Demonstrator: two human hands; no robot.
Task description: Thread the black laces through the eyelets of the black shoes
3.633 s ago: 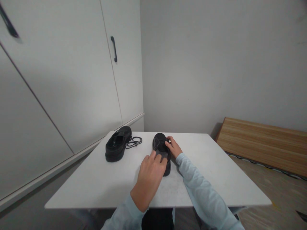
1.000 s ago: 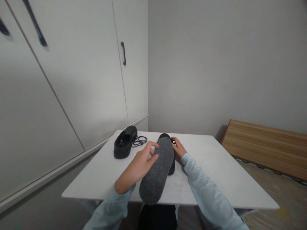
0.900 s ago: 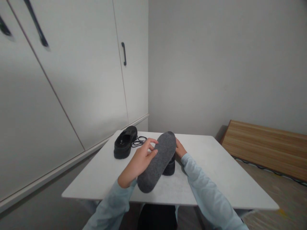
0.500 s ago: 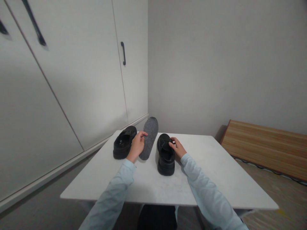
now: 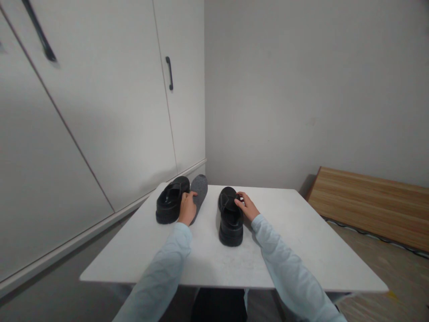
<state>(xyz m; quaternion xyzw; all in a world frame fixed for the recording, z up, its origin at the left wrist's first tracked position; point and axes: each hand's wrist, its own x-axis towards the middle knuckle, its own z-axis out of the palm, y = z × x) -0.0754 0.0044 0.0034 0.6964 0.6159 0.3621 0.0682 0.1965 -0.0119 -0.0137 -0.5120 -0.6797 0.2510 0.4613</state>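
Note:
A grey felt-like insole (image 5: 200,188) is beside a black shoe (image 5: 167,208) on the left of the white table (image 5: 208,264). My left hand (image 5: 187,207) has its fingers closed at the insole's left edge, close to that shoe; the thumb is hidden. A second black shoe (image 5: 230,228) stands upright in the middle, its heel towards me. At its right side my right hand (image 5: 247,206) pinches the shoe's tongue or strap near the opening. Inside, this shoe is dark and I cannot make out its bottom.
White cabinet doors (image 5: 127,112) with dark handles rise at the left, and a plain grey wall (image 5: 301,89) stands behind the table. To the right is a low wood-grain panel (image 5: 368,201) with a dark cable along its lower edge.
My left hand and the insole have moved left and lower, towards the left shoe, away from the middle one. My right hand keeps its hold on the middle shoe.

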